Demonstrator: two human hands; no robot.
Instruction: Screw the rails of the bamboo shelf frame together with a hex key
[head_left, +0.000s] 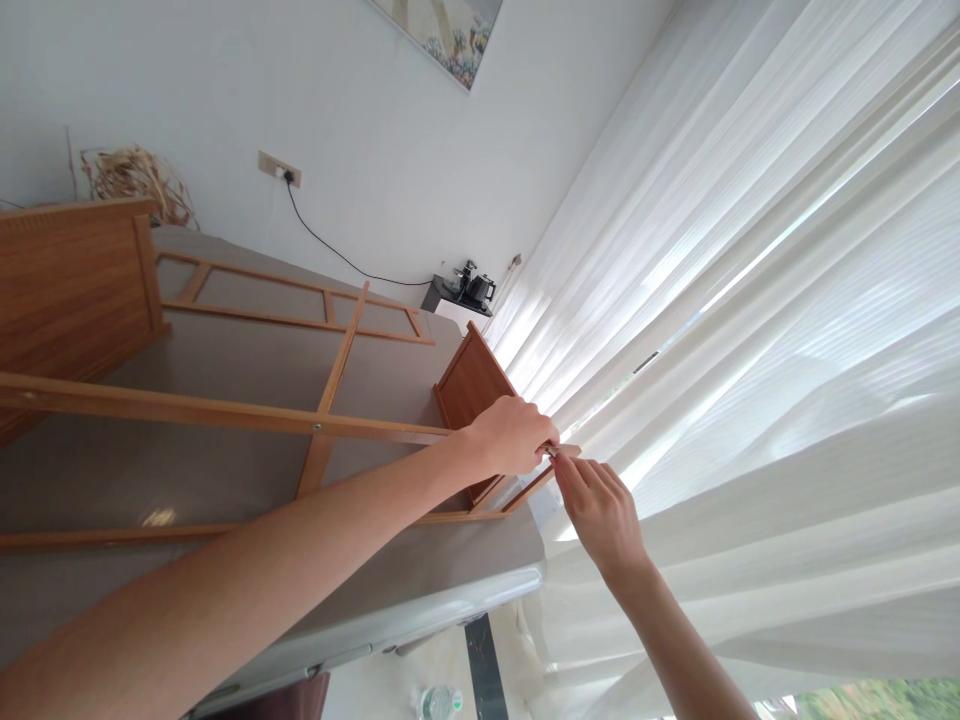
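Observation:
My left hand is closed around the far end of a wooden frame, whose long rail and crosspiece stand above the table. Against its fingertips, my right hand pinches at the same end of the frame. Something small and light shows between the two hands, too small to name. A flat wooden panel sits just behind my left hand, partly covered by it. Toward the back lies a ladder-like wooden frame, reaching a larger wooden panel at the left.
The parts rest on a grey-covered table. White curtains hang close on the right. A black kettle stands on a small cabinet behind, with a cord running to a wall socket. A plastic bottle is below.

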